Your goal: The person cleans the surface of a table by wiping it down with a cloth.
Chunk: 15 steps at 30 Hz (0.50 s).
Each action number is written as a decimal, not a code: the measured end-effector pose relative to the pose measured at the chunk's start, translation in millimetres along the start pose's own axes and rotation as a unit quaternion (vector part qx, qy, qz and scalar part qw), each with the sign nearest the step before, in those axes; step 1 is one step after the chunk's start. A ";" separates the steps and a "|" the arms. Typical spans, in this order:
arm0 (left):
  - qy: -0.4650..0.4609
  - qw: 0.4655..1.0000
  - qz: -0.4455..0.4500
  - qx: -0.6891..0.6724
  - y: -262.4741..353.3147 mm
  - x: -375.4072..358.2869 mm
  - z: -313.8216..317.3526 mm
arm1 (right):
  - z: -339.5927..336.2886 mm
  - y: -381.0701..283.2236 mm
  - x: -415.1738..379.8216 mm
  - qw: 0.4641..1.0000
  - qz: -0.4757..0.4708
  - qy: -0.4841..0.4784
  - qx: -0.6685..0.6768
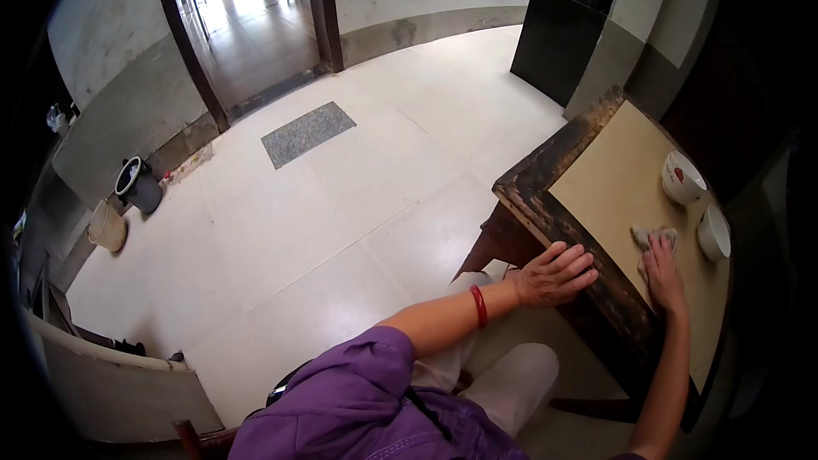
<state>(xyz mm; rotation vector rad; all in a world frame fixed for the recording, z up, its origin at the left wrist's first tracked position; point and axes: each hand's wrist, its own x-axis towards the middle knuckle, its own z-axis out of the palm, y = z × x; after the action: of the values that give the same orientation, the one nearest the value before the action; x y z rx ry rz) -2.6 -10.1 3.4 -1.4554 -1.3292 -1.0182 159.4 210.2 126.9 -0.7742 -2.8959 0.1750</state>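
Note:
My left hand (pixel 555 273) lies flat on the dark wooden rim of the table (pixel 545 204), fingers spread, holding nothing; a red bangle sits on its wrist. My right hand (pixel 662 273) presses on a crumpled grey cloth (pixel 649 236) lying on the table's tan top. Two white bowls stand just beyond the cloth: one with a red mark (pixel 682 177) and a plain one (pixel 714 232) nearer the right edge. My purple sleeve fills the lower middle of the view.
Pale tiled floor spreads to the left, with a grey mat (pixel 307 133) before an open doorway. A dark bucket (pixel 138 186) and a beige bucket (pixel 107 227) stand by the left wall. A black panel (pixel 555 44) leans at the back.

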 end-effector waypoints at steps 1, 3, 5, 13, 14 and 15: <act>0.003 1.000 0.002 0.002 -1.7 1.1 0.4 | 2.4 4.7 13.3 1.000 0.018 0.006 -0.014; -0.006 1.000 0.005 0.004 -2.1 1.9 -2.5 | 1.0 0.7 31.9 0.997 0.058 0.008 -0.049; -0.012 1.000 0.008 0.009 -2.6 2.4 -6.5 | -2.2 -11.3 43.2 0.991 0.102 0.004 -0.091; -0.026 0.999 0.026 0.015 -4.5 4.4 -12.1 | 12.4 18.3 17.3 0.998 -0.011 0.021 -0.060; -0.024 0.999 0.025 0.013 -4.3 3.9 -11.9 | 8.0 13.0 3.6 0.998 -0.019 0.019 -0.054; -0.022 0.999 0.023 0.011 -4.2 3.6 -10.5 | 2.7 6.9 -8.1 0.998 -0.028 0.017 -0.049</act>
<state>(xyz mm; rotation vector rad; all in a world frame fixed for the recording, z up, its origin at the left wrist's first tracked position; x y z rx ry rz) -6.5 -19.1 10.0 -1.4928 -1.3283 -0.9430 169.2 211.8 122.4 -0.7027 -2.9082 0.0134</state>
